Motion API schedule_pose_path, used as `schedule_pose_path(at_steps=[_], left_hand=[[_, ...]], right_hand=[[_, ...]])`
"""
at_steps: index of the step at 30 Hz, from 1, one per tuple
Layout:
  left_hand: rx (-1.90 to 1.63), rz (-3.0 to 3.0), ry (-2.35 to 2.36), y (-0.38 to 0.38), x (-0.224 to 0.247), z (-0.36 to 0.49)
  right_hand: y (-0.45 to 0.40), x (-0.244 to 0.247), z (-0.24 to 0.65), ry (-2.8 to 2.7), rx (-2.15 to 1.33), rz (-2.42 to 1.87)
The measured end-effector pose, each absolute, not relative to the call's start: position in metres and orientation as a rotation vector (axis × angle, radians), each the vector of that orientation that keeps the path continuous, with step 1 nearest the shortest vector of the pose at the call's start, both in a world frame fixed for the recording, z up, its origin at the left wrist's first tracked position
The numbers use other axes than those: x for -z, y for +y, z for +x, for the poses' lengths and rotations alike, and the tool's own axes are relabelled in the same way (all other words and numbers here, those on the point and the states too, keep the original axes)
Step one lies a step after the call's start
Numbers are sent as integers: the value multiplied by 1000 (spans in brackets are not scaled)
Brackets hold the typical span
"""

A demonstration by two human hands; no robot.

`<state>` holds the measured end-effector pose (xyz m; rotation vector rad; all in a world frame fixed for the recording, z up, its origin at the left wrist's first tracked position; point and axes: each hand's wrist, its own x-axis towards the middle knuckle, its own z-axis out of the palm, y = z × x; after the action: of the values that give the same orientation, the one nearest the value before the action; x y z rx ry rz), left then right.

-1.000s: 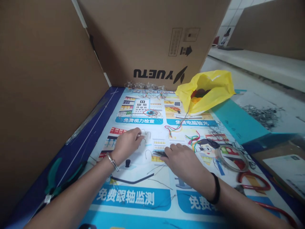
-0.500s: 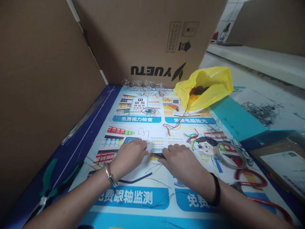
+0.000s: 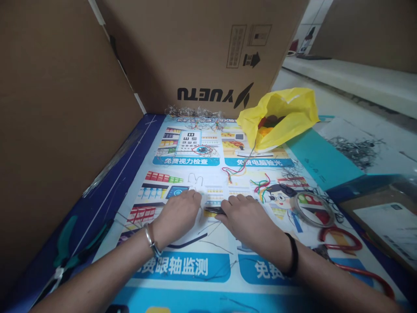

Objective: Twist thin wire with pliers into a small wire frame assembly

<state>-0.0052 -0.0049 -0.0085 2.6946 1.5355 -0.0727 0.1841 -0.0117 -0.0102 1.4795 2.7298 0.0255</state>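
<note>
My left hand (image 3: 182, 213) is closed, its thumb and fingers pinched together over the printed sheet. What lies in that pinch is hidden. A bent thin wire (image 3: 195, 178) shows just beyond its fingertips; I cannot tell whether it runs into the grip. Facing it, my right hand (image 3: 244, 217) is wrapped round dark slim-jawed pliers (image 3: 214, 210). Their jaws point left toward my left hand, and their handles are covered by my palm. Loose dark wires (image 3: 216, 245) lie on the sheet below the two hands.
Green-handled pliers (image 3: 67, 243) lie at left, red-handled cutters (image 3: 345, 248) at right beside a wire spool (image 3: 314, 209). Coloured threads (image 3: 260, 186) lie ahead. Further back stand a yellow bag (image 3: 280, 115), a tangle of wire pieces (image 3: 195, 114) and tall cardboard (image 3: 202, 52).
The whole view has shifted very slightly up and left. Both hands keep the same pose and grip, and nothing else has visibly moved.
</note>
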Motion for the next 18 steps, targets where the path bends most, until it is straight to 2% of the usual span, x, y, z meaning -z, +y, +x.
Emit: schedule_pose_path(at_steps=[6, 10, 13, 18], left_hand=[[-202, 2324, 1570, 3, 4, -11], [-528, 2104, 1477, 6, -2, -13], [-649, 2035, 1461, 8, -2, -14], [-766, 1917, 1432, 10, 4, -14]], right_hand=[[-5, 5, 190, 2720, 181, 1553], [-1, 4, 195, 2769, 489, 1611], [2, 4, 196, 2789, 672, 1608], [3, 4, 195, 2761, 679, 1674]])
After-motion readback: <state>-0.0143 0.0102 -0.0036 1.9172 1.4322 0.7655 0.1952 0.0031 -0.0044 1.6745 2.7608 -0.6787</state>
